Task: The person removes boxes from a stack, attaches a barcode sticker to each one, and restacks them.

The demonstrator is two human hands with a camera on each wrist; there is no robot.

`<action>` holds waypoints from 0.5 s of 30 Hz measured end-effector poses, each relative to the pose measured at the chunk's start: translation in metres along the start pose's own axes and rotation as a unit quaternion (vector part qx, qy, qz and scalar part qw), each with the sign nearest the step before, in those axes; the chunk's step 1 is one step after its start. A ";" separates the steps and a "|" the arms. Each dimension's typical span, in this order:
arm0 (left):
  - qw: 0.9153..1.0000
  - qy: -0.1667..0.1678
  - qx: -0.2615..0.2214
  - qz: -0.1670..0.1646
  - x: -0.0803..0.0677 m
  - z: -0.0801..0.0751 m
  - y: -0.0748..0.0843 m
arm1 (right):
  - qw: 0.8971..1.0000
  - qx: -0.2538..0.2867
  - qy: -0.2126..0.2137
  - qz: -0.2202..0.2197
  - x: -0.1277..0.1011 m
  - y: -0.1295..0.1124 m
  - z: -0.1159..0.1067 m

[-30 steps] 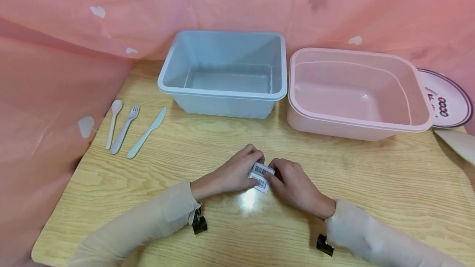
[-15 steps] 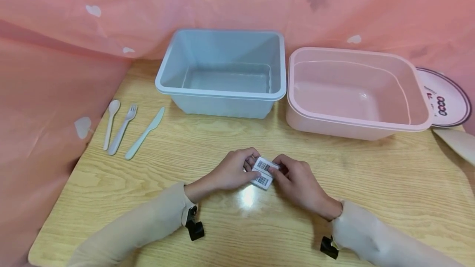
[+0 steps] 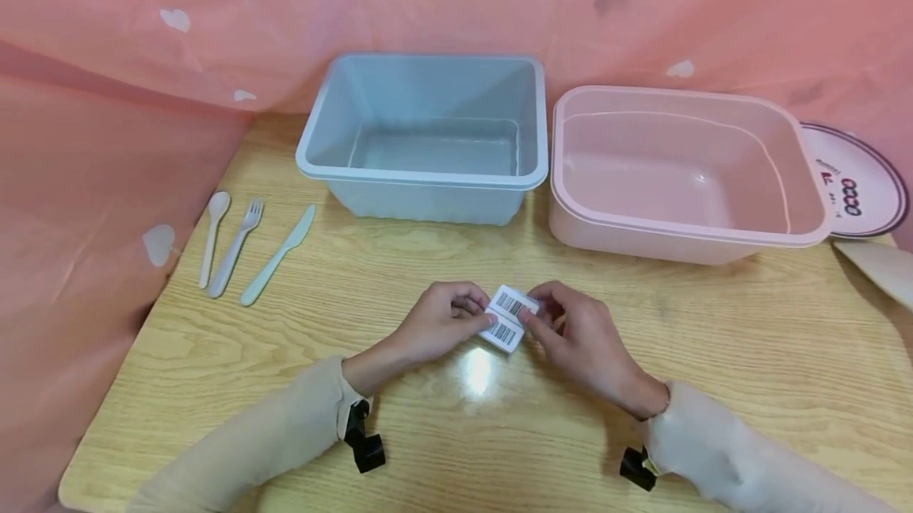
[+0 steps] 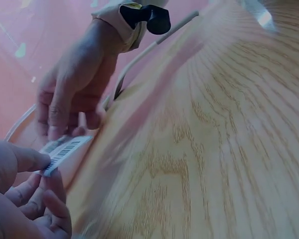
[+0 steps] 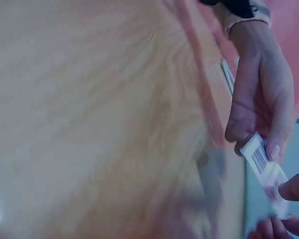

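The left hand [image 3: 442, 321] and right hand [image 3: 574, 334] each pinch one end of a small white barcode label [image 3: 507, 317], held between them just above the near middle of the bench [image 3: 713, 354]. Beyond stand a blue tub [image 3: 428, 172] and, right of it, a pink tub [image 3: 678, 235].

I see one small white barcode label strip [image 3: 508, 317] just above the worktop [image 3: 642, 354], centre of the head view, about 6 o'clock from the gap between the two tubs. It's a flat rectangle with two black barcodes printed side by side, barcode face up, tilted with its long axis running roughly 1 to 7 o'clock. Left hand [image 3: 442, 327] pinches its 9 o'clock edge, right hand [image 3: 578, 338] pinches the 3 o'clock edge. Left wrist view shows the strip [image 4: 65, 151] between thumb and fingers.
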State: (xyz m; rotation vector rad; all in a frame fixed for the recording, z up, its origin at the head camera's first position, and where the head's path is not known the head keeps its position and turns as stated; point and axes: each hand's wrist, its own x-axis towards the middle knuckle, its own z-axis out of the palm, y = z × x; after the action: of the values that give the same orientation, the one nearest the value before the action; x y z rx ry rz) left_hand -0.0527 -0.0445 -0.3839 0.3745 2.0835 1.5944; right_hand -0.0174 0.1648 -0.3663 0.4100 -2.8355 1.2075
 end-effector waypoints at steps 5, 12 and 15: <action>1.000 0.025 -0.008 -0.003 -0.002 0.000 0.002 | 0.986 -0.062 0.107 -0.110 0.002 -0.004 -0.006; 1.000 0.005 -0.006 0.022 -0.006 0.006 0.009 | 0.979 -0.040 0.095 -0.176 0.002 -0.018 -0.007; 0.999 -0.005 -0.007 0.031 -0.008 0.009 0.011 | 0.980 -0.043 0.086 -0.173 0.001 -0.020 -0.005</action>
State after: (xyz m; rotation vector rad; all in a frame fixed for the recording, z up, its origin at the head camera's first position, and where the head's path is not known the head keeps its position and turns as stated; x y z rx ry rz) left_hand -0.0423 -0.0381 -0.3734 0.4439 2.0708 1.6389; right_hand -0.0134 0.1550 -0.3488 0.7203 -2.5213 0.9950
